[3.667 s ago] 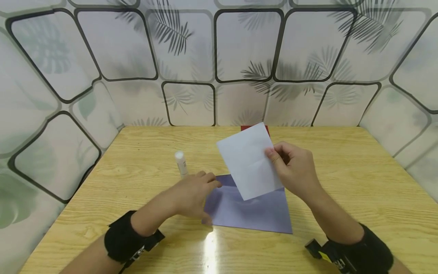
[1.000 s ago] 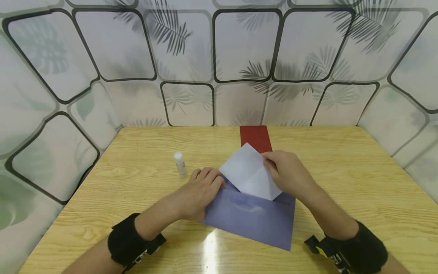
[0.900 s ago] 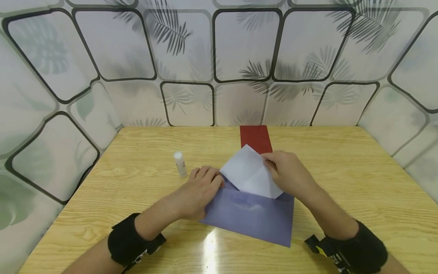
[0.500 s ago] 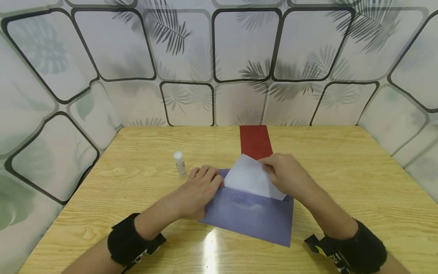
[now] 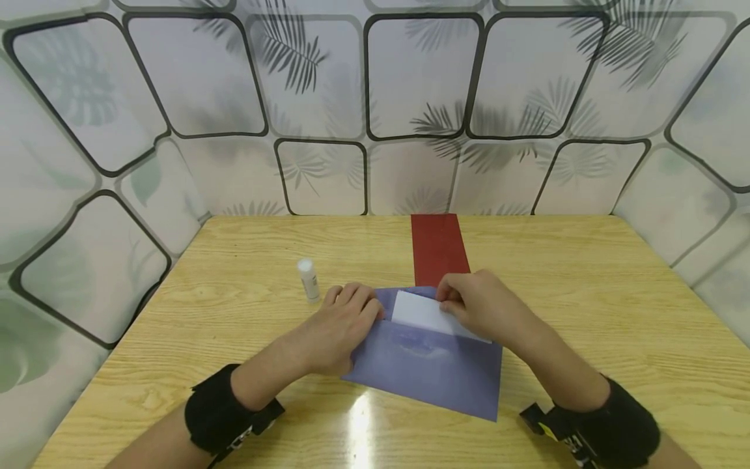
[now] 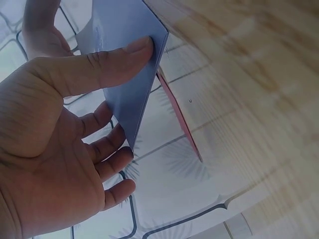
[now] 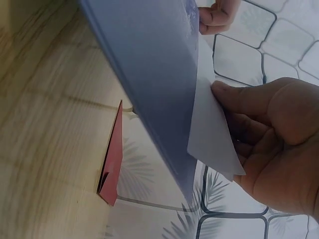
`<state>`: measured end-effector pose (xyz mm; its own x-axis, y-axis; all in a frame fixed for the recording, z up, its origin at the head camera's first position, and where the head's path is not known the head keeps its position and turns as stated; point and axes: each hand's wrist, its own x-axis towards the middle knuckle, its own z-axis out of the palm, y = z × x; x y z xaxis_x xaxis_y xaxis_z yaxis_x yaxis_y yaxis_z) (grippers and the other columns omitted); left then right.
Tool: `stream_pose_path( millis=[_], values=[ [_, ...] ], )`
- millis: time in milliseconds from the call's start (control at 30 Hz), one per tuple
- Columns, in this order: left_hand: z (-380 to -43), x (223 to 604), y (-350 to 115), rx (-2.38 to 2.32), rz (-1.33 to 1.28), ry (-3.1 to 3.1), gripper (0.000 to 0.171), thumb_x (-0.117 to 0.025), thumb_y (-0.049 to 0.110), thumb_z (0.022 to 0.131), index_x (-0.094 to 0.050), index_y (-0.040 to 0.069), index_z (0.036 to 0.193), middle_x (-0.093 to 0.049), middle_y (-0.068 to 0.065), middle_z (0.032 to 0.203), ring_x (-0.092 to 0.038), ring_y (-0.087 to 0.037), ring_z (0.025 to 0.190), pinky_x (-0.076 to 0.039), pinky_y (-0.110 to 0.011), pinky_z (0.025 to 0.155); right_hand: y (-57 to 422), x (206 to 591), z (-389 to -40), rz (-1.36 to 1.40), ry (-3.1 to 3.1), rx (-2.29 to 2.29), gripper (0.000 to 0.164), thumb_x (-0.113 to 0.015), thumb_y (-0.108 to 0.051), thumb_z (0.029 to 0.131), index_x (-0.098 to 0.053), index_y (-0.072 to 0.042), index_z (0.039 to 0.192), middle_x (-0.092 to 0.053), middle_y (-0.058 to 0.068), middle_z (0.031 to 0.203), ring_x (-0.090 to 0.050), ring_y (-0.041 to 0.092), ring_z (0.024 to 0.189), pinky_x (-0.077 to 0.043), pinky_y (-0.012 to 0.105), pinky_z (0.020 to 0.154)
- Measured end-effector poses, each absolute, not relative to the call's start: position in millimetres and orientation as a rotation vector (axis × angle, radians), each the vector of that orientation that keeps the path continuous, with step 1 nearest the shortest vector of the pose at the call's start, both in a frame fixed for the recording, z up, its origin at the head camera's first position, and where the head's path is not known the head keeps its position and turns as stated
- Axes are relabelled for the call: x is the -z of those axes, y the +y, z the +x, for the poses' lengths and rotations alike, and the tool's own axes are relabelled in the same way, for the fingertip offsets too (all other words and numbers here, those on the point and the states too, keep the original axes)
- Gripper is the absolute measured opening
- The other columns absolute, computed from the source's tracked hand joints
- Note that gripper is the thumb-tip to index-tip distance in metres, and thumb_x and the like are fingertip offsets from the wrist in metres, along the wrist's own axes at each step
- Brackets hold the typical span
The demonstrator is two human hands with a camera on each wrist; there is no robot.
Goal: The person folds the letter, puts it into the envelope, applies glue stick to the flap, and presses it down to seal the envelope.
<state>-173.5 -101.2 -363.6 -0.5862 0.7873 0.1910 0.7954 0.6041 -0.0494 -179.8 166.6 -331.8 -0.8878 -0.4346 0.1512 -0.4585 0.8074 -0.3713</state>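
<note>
A purple envelope (image 5: 430, 374) is held tilted at the middle of the table in the head view. My left hand (image 5: 346, 329) grips its left end, thumb on the front and fingers behind, as the left wrist view of the envelope (image 6: 127, 74) shows. A folded white sheet of paper (image 5: 418, 312) sits partly inside the envelope's opening, its upper part sticking out. My right hand (image 5: 483, 306) pinches the top edge of that sheet near the right. In the right wrist view, the paper (image 7: 212, 129) stands against the envelope (image 7: 159, 84), its corner loose below the thumb.
Behind the envelope a red paper piece (image 5: 438, 247) lies on the wooden table (image 5: 246, 260), partly hidden by the right hand and envelope. A small white capped tube (image 5: 308, 280) stands left of it. A patterned curtain (image 5: 328, 176) borders the table's far side.
My right hand has moved the white paper from above the envelope down into its opening, so less of it shows. My left hand has taken hold of the envelope's left end. More red paper is visible.
</note>
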Motion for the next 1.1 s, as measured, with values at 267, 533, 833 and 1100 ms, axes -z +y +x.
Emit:
stream_pose_path(
  millis=[267, 533, 833, 1100],
  values=[
    [-173.6, 364.1, -100.9, 0.040, -1.308, -2.637, 0.070, -0.089, 0.019, 0.056, -0.051, 0.013, 0.114, -0.047, -0.009, 0.121, -0.042, -0.029, 0.115, -0.039, -0.045, 0.089, 162.1, 338.0, -178.5, 0.826, -2.931, -0.651, 0.013, -0.075, -0.002, 0.086, -0.066, -0.011, 0.084, -0.064, -0.004, 0.075, -0.056, 0.009, 0.068, -0.051, 0.027, 0.065],
    [-173.2, 363.7, -100.1, 0.031, -1.286, -2.635, 0.069, -0.088, 0.019, 0.056, -0.050, 0.013, 0.112, -0.047, -0.007, 0.118, -0.043, -0.029, 0.113, -0.039, -0.045, 0.088, 154.1, 345.9, -176.6, 0.895, -2.890, -0.720, 0.014, -0.075, -0.005, 0.087, -0.064, -0.013, 0.085, -0.063, -0.007, 0.075, -0.055, 0.005, 0.069, -0.051, 0.024, 0.065],
    [-173.1, 364.0, -99.3, 0.004, -1.271, -2.632, 0.064, -0.086, 0.017, 0.057, -0.050, 0.014, 0.109, -0.047, -0.006, 0.115, -0.043, -0.028, 0.110, -0.038, -0.043, 0.087, 150.2, 353.8, -176.3, 1.005, -2.857, -0.732, 0.014, -0.071, -0.001, 0.089, -0.064, -0.013, 0.085, -0.064, -0.006, 0.077, -0.055, 0.003, 0.069, -0.050, 0.021, 0.064],
    [-173.2, 365.2, -100.0, -0.005, -1.258, -2.649, 0.063, -0.085, 0.018, 0.060, -0.049, 0.012, 0.111, -0.047, -0.008, 0.116, -0.043, -0.030, 0.111, -0.038, -0.045, 0.088, 158.0, 341.1, -175.1, 0.941, -2.913, -0.711, 0.016, -0.064, 0.002, 0.091, -0.073, -0.011, 0.090, -0.071, -0.004, 0.085, -0.062, 0.007, 0.076, -0.055, 0.029, 0.073]
  ],
)
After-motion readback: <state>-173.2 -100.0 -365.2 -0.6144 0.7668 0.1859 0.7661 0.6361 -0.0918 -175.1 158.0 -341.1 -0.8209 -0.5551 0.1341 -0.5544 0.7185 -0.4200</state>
